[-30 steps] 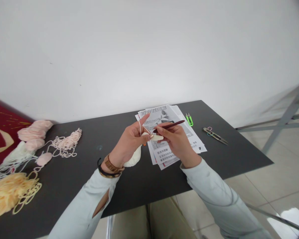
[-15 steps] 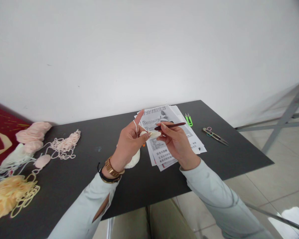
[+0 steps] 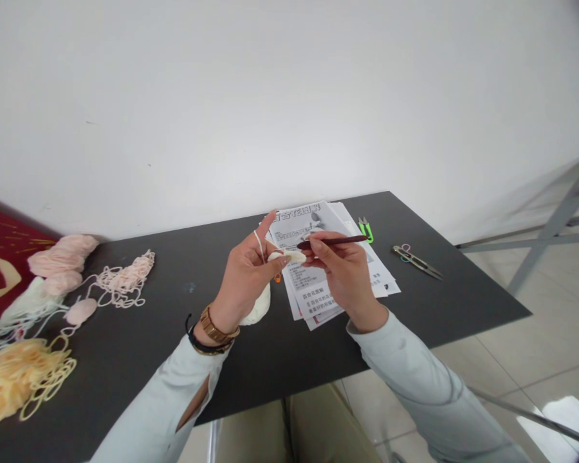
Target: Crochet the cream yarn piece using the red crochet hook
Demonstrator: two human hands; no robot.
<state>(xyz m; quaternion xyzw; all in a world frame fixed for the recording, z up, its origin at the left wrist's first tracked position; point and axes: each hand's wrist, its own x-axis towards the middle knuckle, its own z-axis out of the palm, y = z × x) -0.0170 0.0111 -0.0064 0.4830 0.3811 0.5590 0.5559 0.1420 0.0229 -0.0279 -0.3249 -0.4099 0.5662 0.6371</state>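
Between thumb and fingers, my left hand pinches a small cream crochet piece. A strand of cream yarn loops over its raised index finger. My right hand grips a dark brown crochet hook, and its fingertips touch the right end of the piece. Whether the hook's tip is in a stitch I cannot tell. Partly hidden below my left hand lies a cream yarn ball. A small orange stitch marker shows beside the piece.
Printed sheets lie under my hands on the black table. Green thread snips and metal scissors are at the right. Pink yarn, tangled pink strands, yellow yarn and a red bag sit at the left.
The hook has shifted slightly to the right, its handle end now over the green snips. Its tip has drawn a little up from the crochet piece. My left hand keeps its hold.
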